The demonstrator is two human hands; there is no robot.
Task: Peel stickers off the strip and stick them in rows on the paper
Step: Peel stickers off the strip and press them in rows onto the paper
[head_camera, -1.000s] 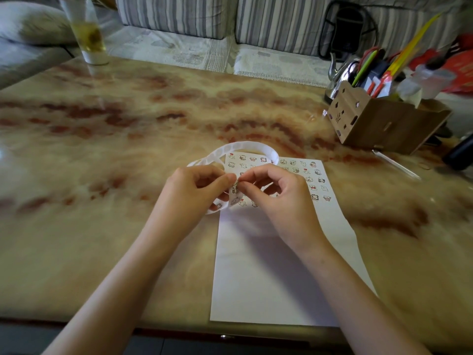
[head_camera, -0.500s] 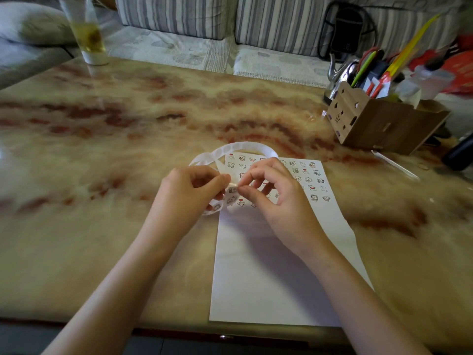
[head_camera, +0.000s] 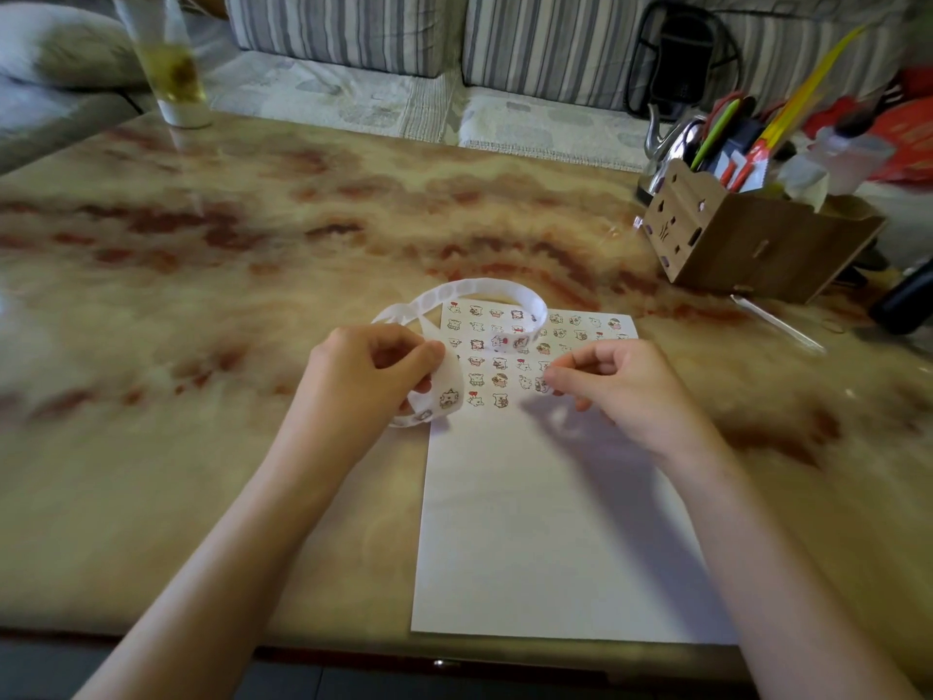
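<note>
**Left hand [head_camera: 363, 381] grips strip [head_camera: 484, 288], right hand [head_camera: 626, 391] pinches sticker [head_camera: 541, 384]**

Left thumb and fingers curl round the strip at the left edge of the paper [head_camera: 545, 522]. From the grip the strip loops away over the far sticker rows. Right thumb and forefinger pinch the sticker at the right end of a part-filled row; cannot tell if it touches the paper. The hands are apart. The paper lies on a marble table [head_camera: 202, 295]. A wooden organiser [head_camera: 747, 245] stands far right, a glass [head_camera: 171, 68] far left.
</note>
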